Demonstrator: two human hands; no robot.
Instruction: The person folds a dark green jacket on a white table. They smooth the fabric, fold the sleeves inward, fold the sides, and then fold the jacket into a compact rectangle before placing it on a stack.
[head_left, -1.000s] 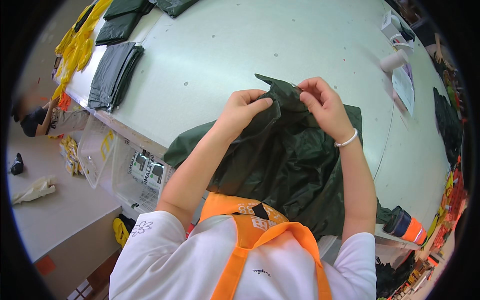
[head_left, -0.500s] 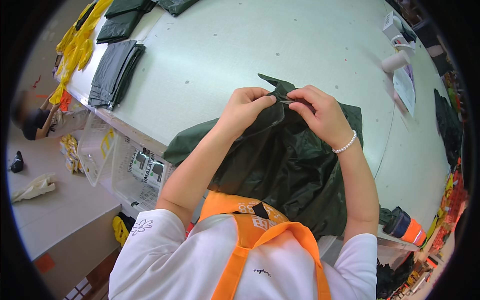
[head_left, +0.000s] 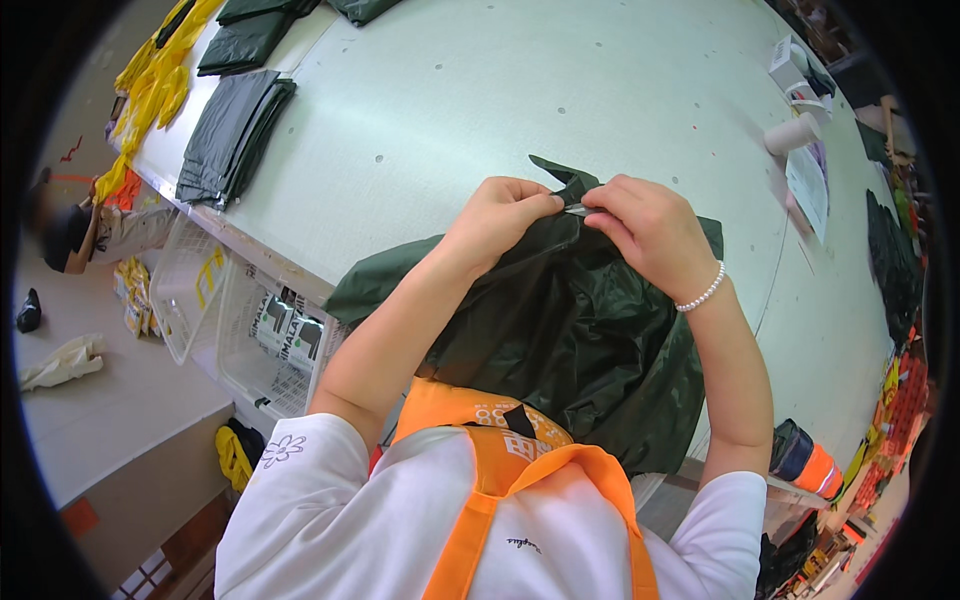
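My left grip (head_left: 505, 222) is pinched closed, thumb against fingers, on the gathered edge of a dark green cloth (head_left: 570, 320). My right grip (head_left: 652, 225), just beside it, is closed on a small silvery tool (head_left: 578, 210), its tip at the same edge; I cannot tell its full shape. The cloth spreads crumpled over the near side of the worktop (head_left: 480, 110), against my orange apron (head_left: 440, 405). Folded dark sheets (head_left: 232, 138) lie well apart, far left.
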